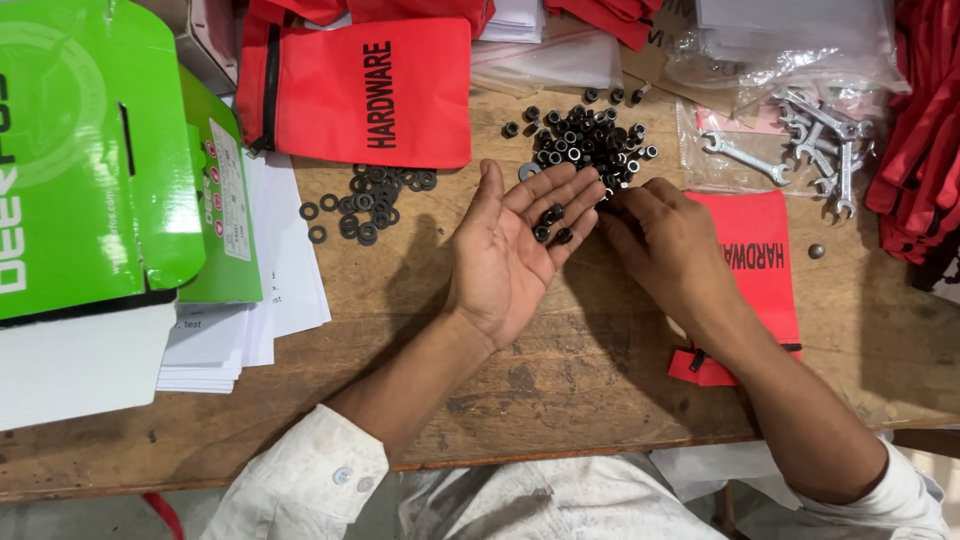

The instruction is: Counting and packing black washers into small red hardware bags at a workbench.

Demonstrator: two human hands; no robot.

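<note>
My left hand (515, 245) lies palm up over the wooden table (560, 390), fingers spread, with a few small black nuts (552, 224) resting on its fingers. My right hand (660, 245) is palm down just beside it, its fingertips at the near edge of a pile of black nuts (590, 140); whether it pinches a nut is hidden. A red zip pouch (760, 270) lies flat under my right wrist. A scatter of black flat washers (365, 200) sits left of my left hand.
A larger red pouch (365, 90) lies at the back. A green cardboard box (90, 150) and a stack of white paper sheets (270, 270) fill the left side. Small silver spanners (820, 150) lie on clear plastic bags at the back right, next to red fabric (925, 120).
</note>
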